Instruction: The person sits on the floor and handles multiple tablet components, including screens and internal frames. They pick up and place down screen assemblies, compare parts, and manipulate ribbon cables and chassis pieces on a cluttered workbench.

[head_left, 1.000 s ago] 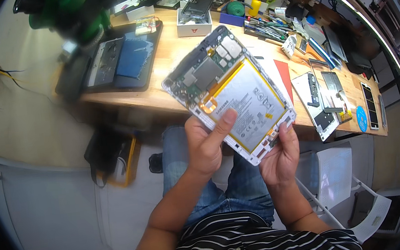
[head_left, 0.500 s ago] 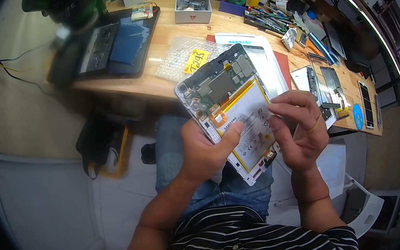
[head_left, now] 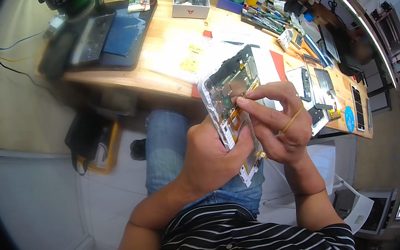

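Observation:
An opened tablet is held tilted above my lap, its green circuit board and inner frame exposed. My left hand grips its left edge, thumb across the front over the flat battery. With fingers bent and fingertips close together, my right hand touches the middle of the tablet, where board and battery meet. An orange flex cable shows just below those fingertips. Whatever lies under them is hidden, and my hands cover most of the battery.
On the wooden bench lie a dark mat with a blue sheet, a white box of parts, and several tools. Tablet parts sit at the right. A black bag stands on the floor at left.
The tablet has turned to a steeper, more edge-on angle. My right hand has moved from the battery's right edge up and left to the seam beside the board. My left hand keeps its grip.

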Tool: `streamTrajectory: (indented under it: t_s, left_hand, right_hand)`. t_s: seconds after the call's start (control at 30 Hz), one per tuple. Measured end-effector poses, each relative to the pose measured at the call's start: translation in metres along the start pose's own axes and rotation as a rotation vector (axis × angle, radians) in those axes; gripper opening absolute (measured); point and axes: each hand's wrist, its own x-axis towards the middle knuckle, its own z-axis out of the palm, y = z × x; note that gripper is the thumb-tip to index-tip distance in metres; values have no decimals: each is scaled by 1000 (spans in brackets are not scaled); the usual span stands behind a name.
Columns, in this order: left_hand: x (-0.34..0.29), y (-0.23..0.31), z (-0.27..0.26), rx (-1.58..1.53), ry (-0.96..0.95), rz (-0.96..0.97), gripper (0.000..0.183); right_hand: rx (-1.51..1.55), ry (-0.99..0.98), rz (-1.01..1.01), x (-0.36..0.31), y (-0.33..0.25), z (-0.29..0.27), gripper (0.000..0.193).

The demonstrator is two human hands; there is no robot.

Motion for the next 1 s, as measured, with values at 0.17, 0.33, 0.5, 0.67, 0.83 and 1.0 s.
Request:
streamTrajectory:
  t_s: [0.17,0.33,0.5,0.67,0.83,1.0]
  left_hand:
    - [2,5,-2,28,-51,-10,26]
    - [3,4,-2,75,-77,81,29]
    - [4,2,-1,66,-73,5,29]
    - [10,1,-1,-59,-78,-152,25]
    - [12,9,0,-45,-76,-132,24]
    - [11,13,4,-34,-85,-109,25]
  right_hand:
    - [55,-10,33,-1,1,-1,46]
    - [99,-42,72,-2,-1,-5,40]
    - [20,-86,56,-3,1,-6,41]
    - [60,4,90,-9,8,3,49]
    - [117,128,87,-11,10,3,50]
    - [42,109,9,-7,11,-3,49]
